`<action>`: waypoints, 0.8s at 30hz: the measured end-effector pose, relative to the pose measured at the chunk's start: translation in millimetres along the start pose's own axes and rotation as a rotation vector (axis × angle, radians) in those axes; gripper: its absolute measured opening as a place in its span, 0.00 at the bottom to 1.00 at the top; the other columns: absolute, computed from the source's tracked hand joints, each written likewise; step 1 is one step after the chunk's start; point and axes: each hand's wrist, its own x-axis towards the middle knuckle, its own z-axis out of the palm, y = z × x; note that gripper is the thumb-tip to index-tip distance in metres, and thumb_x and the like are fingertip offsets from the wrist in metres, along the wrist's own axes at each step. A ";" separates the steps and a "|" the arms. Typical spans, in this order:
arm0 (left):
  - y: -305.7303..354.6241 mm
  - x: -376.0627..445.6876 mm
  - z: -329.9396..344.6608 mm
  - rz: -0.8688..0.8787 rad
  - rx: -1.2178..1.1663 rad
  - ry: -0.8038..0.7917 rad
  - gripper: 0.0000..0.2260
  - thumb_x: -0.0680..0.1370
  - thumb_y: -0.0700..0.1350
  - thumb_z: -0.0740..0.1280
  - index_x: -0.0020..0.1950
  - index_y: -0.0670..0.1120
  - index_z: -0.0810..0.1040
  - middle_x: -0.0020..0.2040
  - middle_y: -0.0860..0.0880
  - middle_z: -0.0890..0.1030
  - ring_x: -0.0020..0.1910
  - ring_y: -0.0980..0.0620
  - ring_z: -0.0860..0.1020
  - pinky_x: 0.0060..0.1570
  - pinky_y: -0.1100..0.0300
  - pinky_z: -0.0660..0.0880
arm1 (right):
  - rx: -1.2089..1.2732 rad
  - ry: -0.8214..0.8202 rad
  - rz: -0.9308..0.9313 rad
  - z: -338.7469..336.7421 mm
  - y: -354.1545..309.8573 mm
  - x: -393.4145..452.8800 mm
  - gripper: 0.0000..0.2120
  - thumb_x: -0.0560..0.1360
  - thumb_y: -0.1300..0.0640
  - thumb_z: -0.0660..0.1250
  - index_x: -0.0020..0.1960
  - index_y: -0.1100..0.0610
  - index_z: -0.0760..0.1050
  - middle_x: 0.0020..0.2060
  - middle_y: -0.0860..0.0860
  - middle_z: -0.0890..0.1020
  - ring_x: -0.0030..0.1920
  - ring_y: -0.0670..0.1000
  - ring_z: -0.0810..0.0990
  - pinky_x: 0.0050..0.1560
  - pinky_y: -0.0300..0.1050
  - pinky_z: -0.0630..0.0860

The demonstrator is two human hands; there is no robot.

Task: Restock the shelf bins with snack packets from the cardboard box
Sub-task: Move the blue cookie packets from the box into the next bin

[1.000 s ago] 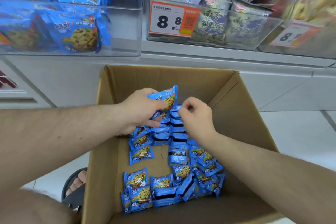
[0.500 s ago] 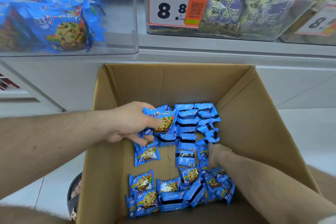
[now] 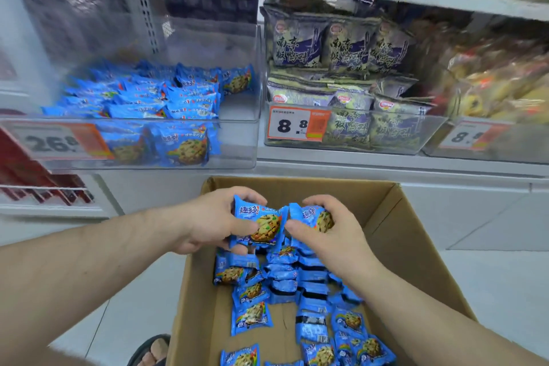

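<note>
The left hand (image 3: 208,221) holds a blue foil snack packet printed with a chocolate-chip cookie (image 3: 260,226) above the far end of the open brown cardboard box (image 3: 410,235). The grip is clamped on the packet: fingers curl over its top edge, thumb across its face. The packet stands roughly upright, printed face toward the camera, white lettering at top left, cookie image below; its crimped ends run along the left and right sides.

The right hand (image 3: 329,235) grips a second blue cookie packet (image 3: 312,215), fingers wrapped over it, the packet turned partly edge-on. The two packets almost touch.

More blue packets (image 3: 285,285) lie in loose rows on the box floor. Above, the clear plastic shelf bin (image 3: 237,140) holds matching blue packets. The adjacent clear bin (image 3: 350,148) holds grey-purple snack bags.
</note>
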 end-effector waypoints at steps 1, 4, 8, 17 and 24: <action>4.6 -6.1 0.1 0.024 -0.010 -0.007 0.15 0.76 0.34 0.69 0.56 0.51 0.77 0.57 0.44 0.81 0.51 0.48 0.82 0.42 0.54 0.81 | 0.000 0.037 -0.055 2.8 -13.0 -5.4 0.20 0.63 0.44 0.78 0.52 0.40 0.73 0.52 0.44 0.76 0.48 0.38 0.76 0.46 0.29 0.73; 21.0 -23.4 1.2 0.105 -0.051 -0.016 0.16 0.75 0.31 0.69 0.55 0.49 0.77 0.53 0.44 0.81 0.46 0.50 0.81 0.41 0.55 0.80 | 0.019 0.103 -0.141 13.6 -41.5 -15.3 0.24 0.66 0.49 0.78 0.55 0.39 0.69 0.53 0.41 0.70 0.49 0.27 0.70 0.45 0.21 0.66; 36.8 -44.6 2.6 0.212 -0.106 -0.031 0.22 0.73 0.23 0.64 0.58 0.47 0.74 0.54 0.41 0.80 0.44 0.49 0.81 0.37 0.57 0.79 | -0.064 0.127 -0.206 23.5 -62.2 -16.0 0.28 0.73 0.46 0.71 0.70 0.46 0.66 0.57 0.44 0.66 0.52 0.28 0.67 0.48 0.17 0.61; 37.2 -58.6 -2.4 0.373 -0.140 -0.070 0.30 0.60 0.34 0.76 0.59 0.50 0.73 0.49 0.45 0.81 0.46 0.48 0.79 0.48 0.51 0.77 | -0.056 0.056 -0.243 31.7 -88.0 -18.9 0.23 0.80 0.56 0.60 0.74 0.51 0.63 0.57 0.44 0.66 0.54 0.34 0.68 0.55 0.25 0.64; 46.8 -64.0 -23.6 0.553 0.152 0.072 0.27 0.66 0.28 0.75 0.56 0.51 0.73 0.44 0.60 0.80 0.41 0.58 0.78 0.43 0.64 0.76 | -0.318 0.129 -0.515 23.2 -105.2 -10.5 0.21 0.64 0.41 0.65 0.57 0.43 0.72 0.52 0.41 0.69 0.59 0.43 0.70 0.63 0.40 0.67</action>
